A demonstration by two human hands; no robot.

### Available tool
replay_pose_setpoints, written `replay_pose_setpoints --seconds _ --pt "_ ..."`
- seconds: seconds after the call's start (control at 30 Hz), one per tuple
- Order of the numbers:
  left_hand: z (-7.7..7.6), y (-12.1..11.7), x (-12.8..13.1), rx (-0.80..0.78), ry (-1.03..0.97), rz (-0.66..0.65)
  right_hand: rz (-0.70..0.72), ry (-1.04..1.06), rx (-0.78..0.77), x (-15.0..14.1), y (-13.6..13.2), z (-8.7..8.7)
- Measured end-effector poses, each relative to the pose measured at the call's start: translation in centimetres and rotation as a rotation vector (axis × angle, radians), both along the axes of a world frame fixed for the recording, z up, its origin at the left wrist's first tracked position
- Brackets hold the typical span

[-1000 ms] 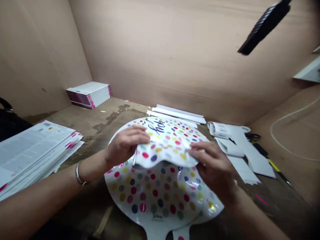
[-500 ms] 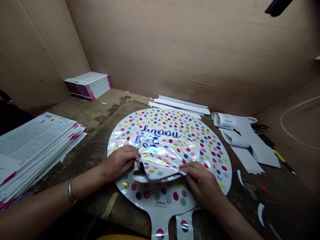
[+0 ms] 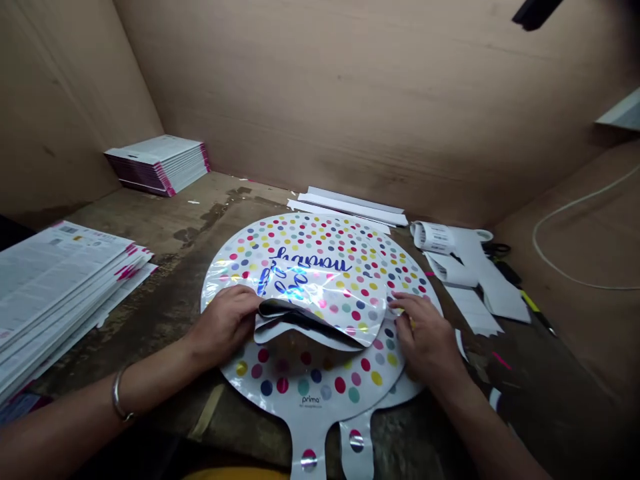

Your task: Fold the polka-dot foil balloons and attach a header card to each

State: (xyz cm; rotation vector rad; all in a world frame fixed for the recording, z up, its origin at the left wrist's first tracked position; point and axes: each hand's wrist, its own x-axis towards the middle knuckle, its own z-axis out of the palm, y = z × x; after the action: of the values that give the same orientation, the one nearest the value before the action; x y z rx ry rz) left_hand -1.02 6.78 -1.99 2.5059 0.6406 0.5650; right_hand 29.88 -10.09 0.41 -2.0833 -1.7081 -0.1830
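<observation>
Dotted foil sheets, two: an upper sheet [image 3: 273, 383], round, white with coloured spots, flat on the table [image 3: 205, 207] at centre, stem toward the near edge; a lower sheet [image 3: 407, 392], its rim showing past the upper one at right, its own stem [image 3: 359, 457] beside the first, a narrow gap between the stems

Folded foil piece [image 3: 347, 303], one: dotted, on top of the upper sheet; near edge lifted and wavy, dark inside visible; blue script behind and across it

Left hand [image 3: 220, 327], bangle [image 3: 119, 399] on the wrist: fingers bent, tips at the folded piece's left edge; thumb hidden, so whether it pinches cannot be told

Right hand [image 3: 427, 337]: fingers loosely curved, tips at the folded piece's right edge; firm hold or light touch, cannot be told

Near card stack [image 3: 65, 280], left: edges uneven; a wedge of tabletop separates it from the sheets and leaves room beside the left forearm

Far card stack [image 3: 157, 163]: squared, in the back corner near the walls

White strips [image 3: 350, 207]: just beyond the sheets' far rim, close against the back wall [image 3: 310, 100], little room there

Label roll and papers [image 3: 500, 287], right: a narrow band of table between them and the sheets

Yellow-and-black tool [image 3: 537, 312]: slanted, beside the papers' right edge
</observation>
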Motion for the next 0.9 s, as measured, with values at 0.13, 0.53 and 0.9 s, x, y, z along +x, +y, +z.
replay_pose_setpoints --seconds 0.13,0.53,0.9 --pt "0.1 0.0 0.1 -0.005 -0.016 0.018 0.237 0.15 -0.178 -2.6 -1.3 -0.1" --pt "-0.2 -0.1 -0.5 0.0 0.006 0.047 0.147 0.058 -0.11 -0.9 -1.5 -0.3" --pt "0.2 -0.1 -0.9 -0.051 0.004 0.086 0.418 0.484 -0.19 -4.9 1.4 -0.7"
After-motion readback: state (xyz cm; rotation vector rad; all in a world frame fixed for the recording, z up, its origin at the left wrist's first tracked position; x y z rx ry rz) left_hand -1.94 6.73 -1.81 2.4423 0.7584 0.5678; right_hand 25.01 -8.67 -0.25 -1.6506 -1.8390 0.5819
